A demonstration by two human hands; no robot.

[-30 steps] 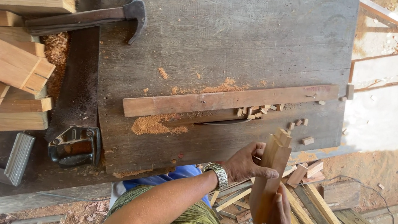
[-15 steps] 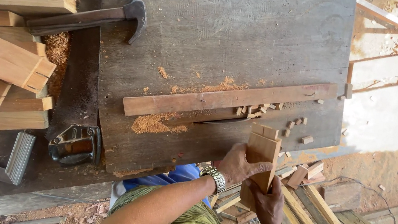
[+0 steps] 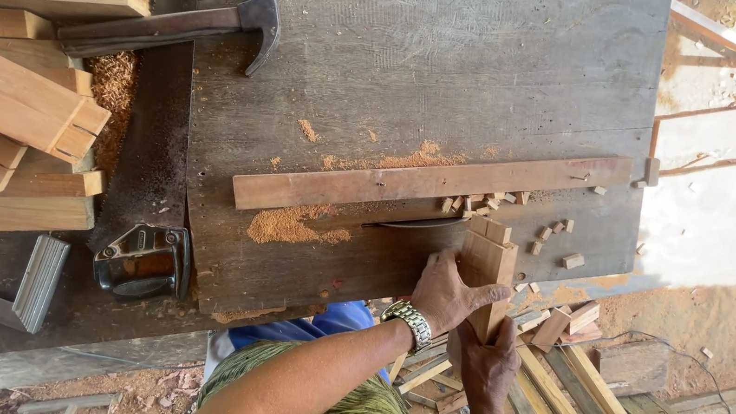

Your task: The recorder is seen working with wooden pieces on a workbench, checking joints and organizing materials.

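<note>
A short wooden block with a notched end rests on the near edge of the dark workbench. Its notched end points at a long wooden strip lying across the bench. My left hand, with a metal wristwatch, grips the block's left side, thumb laid across its face. My right hand holds the block's lower end from below, off the bench edge. Small wood chips and sawdust lie around the strip.
A claw hammer lies at the top left. A hand saw runs down the left side, its handle near me. Cut timbers are stacked at the far left above a try square. Scrap offcuts litter the ground at right.
Both hands brought the block up from beyond the bench edge onto the bench. It went from tilted to lying straight, its notched end now close to the strip.
</note>
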